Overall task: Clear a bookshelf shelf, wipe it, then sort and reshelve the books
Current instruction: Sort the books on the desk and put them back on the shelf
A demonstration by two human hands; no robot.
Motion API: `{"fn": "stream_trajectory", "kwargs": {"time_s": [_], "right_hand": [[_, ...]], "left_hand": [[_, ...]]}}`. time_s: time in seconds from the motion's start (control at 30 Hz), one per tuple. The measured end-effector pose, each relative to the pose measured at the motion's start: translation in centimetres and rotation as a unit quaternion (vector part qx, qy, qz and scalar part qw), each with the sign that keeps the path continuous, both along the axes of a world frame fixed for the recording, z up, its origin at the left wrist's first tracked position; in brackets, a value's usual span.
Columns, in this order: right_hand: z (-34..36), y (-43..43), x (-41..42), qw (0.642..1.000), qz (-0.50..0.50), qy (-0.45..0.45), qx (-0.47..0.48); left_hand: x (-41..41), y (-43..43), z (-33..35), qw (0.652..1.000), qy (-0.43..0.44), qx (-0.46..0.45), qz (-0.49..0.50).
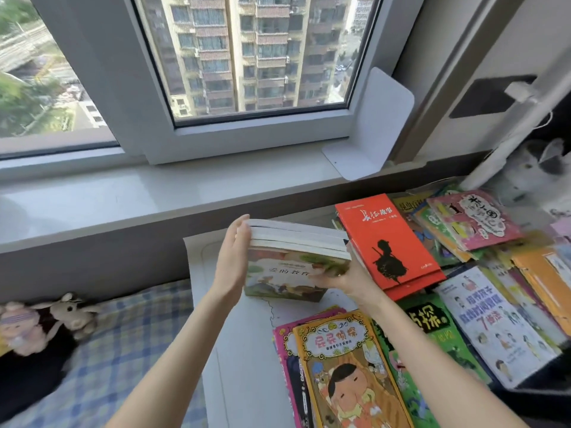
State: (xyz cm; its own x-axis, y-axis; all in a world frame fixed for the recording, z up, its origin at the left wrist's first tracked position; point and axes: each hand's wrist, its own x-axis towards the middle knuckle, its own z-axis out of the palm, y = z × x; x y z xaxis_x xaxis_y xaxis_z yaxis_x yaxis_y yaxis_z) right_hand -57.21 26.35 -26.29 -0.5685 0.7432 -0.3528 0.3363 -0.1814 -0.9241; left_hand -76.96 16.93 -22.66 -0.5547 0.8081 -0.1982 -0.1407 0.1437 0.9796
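Observation:
A small stack of books (pixel 290 242) stands on edge on the white surface (pixel 241 350) below the windowsill (pixel 154 193); its front cover shows a pale painted scene. My left hand (pixel 233 257) presses flat, fingers straight, against the stack's left end. My right hand (pixel 349 281) grips the right end, with its fingers lying across the front cover. A red book (pixel 386 239) with a black silhouette leans just right of the stack. The windowsill holds no books, only a white bookend (pixel 370 128) at its right end.
Several picture books lie spread over the right side, among them an orange-covered one (pixel 346 366) near me and a white one (pixel 494 319). Plush toys (pixel 46 319) sit on checked bedding (pixel 123 350) at the left. A white lamp arm (pixel 525 97) slants at the right.

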Motion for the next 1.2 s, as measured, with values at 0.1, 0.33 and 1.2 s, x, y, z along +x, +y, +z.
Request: {"fn": "stream_trajectory", "kwargs": {"time_s": [0.1,0.33,1.2], "right_hand": [[0.0,-1.0,0.3,1.0,-0.009,-0.01,-0.017],[0.2,-2.9,-0.7,0.995,-0.098,0.008,-0.005],[30.7,-20.6,25.0,0.826,-0.416,0.251,0.286]], "left_hand": [[-0.3,-1.2,-0.4,0.999,0.032,0.0,-0.027],[-0.3,-3.3,-0.4,0.995,-0.049,0.019,-0.084],[24.9,-7.2,29.8,0.848,0.018,0.363,-0.385]]}}
